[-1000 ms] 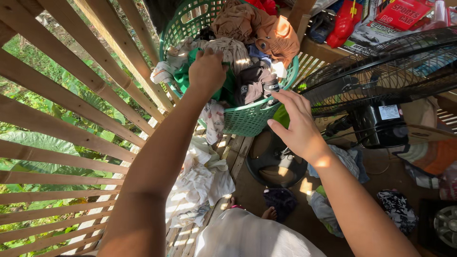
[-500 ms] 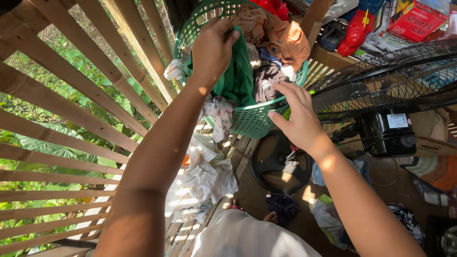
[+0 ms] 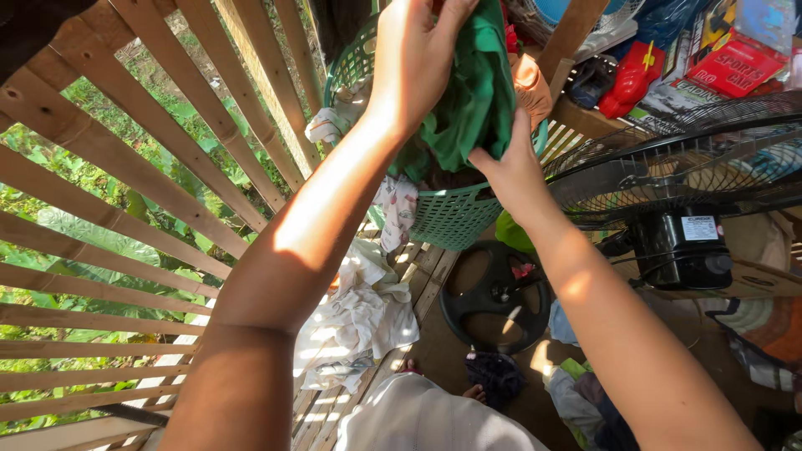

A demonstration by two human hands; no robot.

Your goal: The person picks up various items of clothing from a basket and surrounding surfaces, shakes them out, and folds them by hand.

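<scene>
Green cloth garment [image 3: 472, 100] soft, light, limp; hangs between your hands above green laundry basket [image 3: 451, 219]. Left hand [image 3: 413, 50] fingers closed, bunching top fold. Right hand [image 3: 511, 163] pinches lower edge. Gather more fabric under fingertips; loose folds likely slip.

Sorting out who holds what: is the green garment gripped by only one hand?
No: both the left hand and the right hand grip the green garment, lifted above the green laundry basket.
</scene>
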